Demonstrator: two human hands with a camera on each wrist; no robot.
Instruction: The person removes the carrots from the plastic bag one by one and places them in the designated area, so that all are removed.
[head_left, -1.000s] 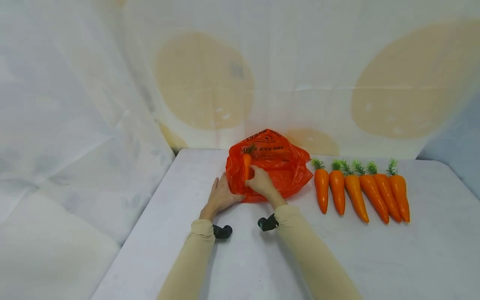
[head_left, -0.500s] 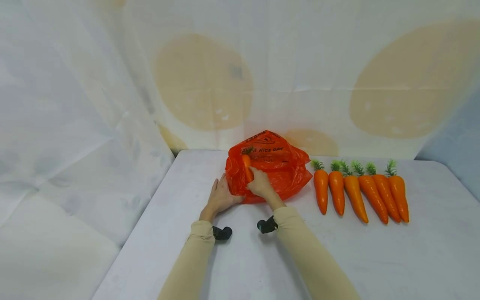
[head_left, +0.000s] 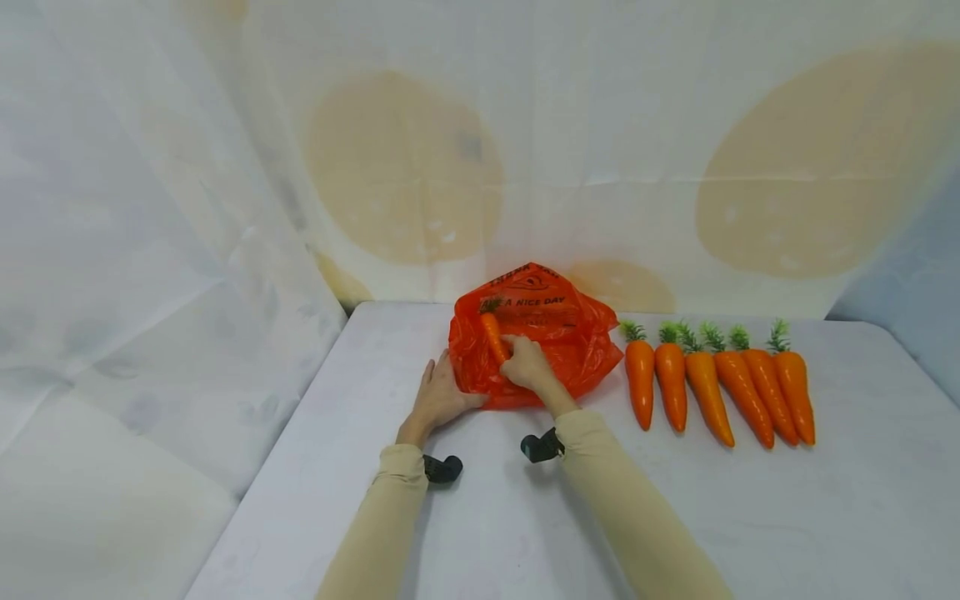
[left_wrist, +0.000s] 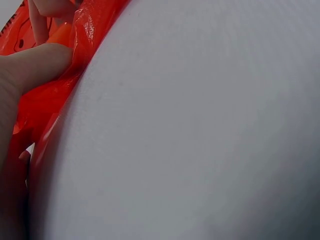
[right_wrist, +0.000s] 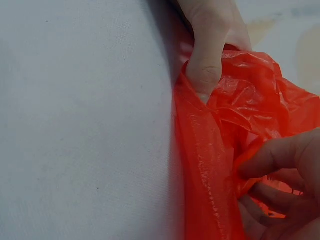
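Observation:
A red plastic bag (head_left: 581, 354) with black print lies with its mouth facing me. Inside its left part, a carrot (head_left: 492, 333) slants with its green top at the back. My right hand (head_left: 527, 364) reaches into the mouth and holds the carrot near its lower end; in the right wrist view, thumb and fingers (right_wrist: 272, 162) meet around it, partly behind red plastic. My left hand (head_left: 440, 394) grips the bag's left front rim, thumb (left_wrist: 47, 60) hooked over the edge into the mouth and fingers along the outer side.
Several carrots (head_left: 705, 392) with green tops lie side by side on the white table (head_left: 495, 533), right of the bag. A pale cloth backdrop (head_left: 585, 133) with tan ovals rises behind the table's far edge, and white cloth (head_left: 150, 333) hangs along the left.
The carrot in the bag has gone from nearly upright to slanting, its top leaning left. My right hand has slid slightly lower along it. The left hand keeps its place on the rim.

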